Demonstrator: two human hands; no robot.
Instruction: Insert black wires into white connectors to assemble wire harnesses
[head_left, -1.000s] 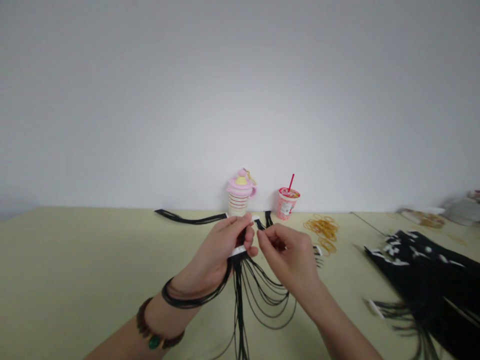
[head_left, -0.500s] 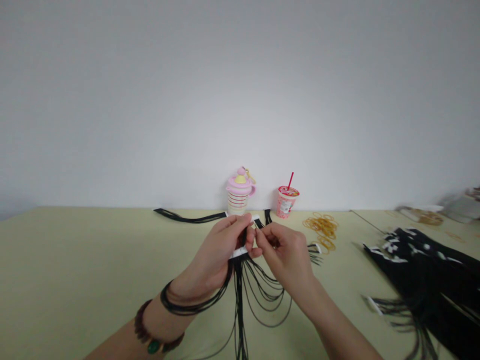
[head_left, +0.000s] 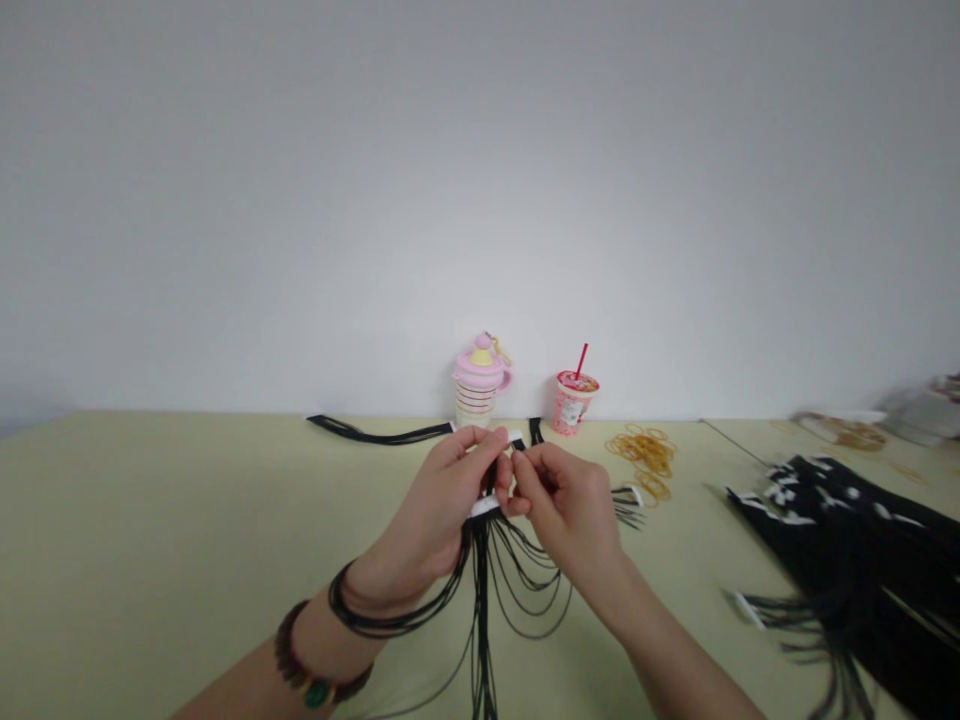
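Your left hand (head_left: 442,495) has its grip closed around the bundle of black cords (head_left: 481,590) with its white band (head_left: 485,507), which is in front of you over the desk (head_left: 187,540), some strands curving round your left wrist and others hanging below. Your right hand (head_left: 574,500) has thumb and finger pressed together just beside your left fingertips, though what they pinch is too small to tell. Beyond your hands stand a pink-lidded cup (head_left: 475,400) and a pink-patterned tub (head_left: 570,411), with yellowish rubber bands (head_left: 646,452) to the right.
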